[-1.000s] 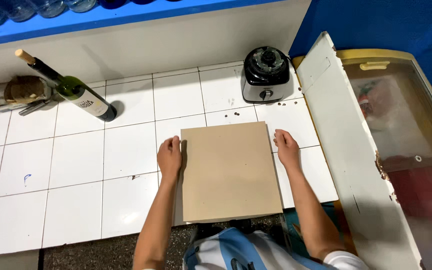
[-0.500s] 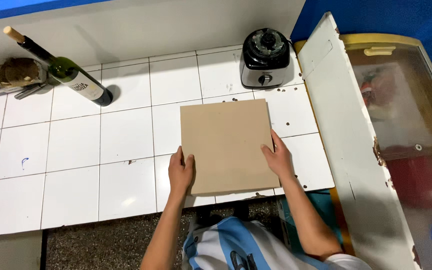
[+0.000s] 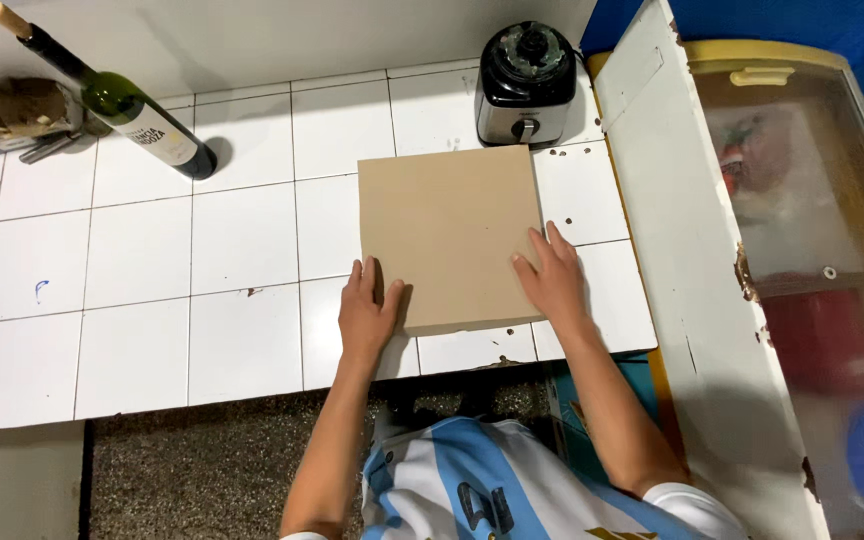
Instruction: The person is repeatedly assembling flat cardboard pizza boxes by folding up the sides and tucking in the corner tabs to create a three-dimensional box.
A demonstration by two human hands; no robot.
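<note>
Item inspected: flat square tan board (image 3: 449,235), lying face-up on the white tiled counter (image 3: 142,260), its far edge just in front of the black and silver blender base (image 3: 525,82).
Left hand (image 3: 368,315): open, fingers straight and close together, palm down on the counter at the board's near left corner; fingertips touch the board's edge. Nothing gripped.
Right hand (image 3: 552,275): open, fingers slightly spread, laid flat across the board's near right corner, pressing on its top surface. Nothing gripped.
Hands relative to each other: well apart, one at each near corner of the board.
Surroundings: green glass wine bottle with cork (image 3: 117,100) stands at the far left of the counter, well apart from the board; white chest freezer with glass lid (image 3: 752,250) adjoins the counter on the right.
</note>
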